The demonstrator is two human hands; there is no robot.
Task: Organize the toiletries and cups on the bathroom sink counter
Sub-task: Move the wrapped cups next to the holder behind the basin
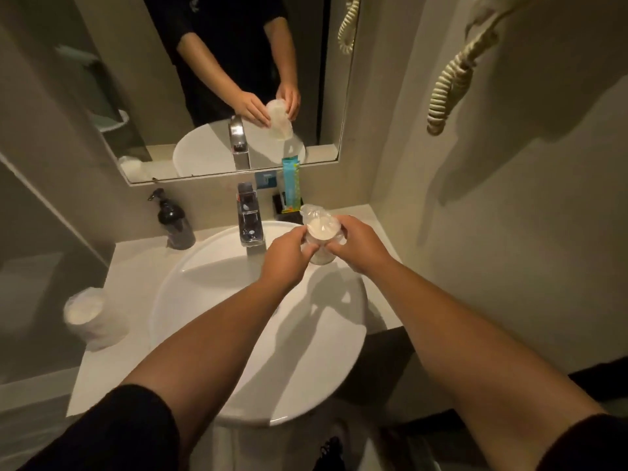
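Over sink (210, 300), both arms outstretched, L hand (285, 256) & R hand (360, 246) gripping wrapped cup (321, 237).

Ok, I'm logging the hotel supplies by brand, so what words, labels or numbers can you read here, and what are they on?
No text here can be read.
Teal sachet standing in the dark holder: printing present, too blurred to read.
Blue sticker on the wall behind the faucet: a white mark, illegible.
Dark pump bottle: no label visible.
Wrapped cup held in both hands, and the wrapped cup at the counter's left: no print visible.
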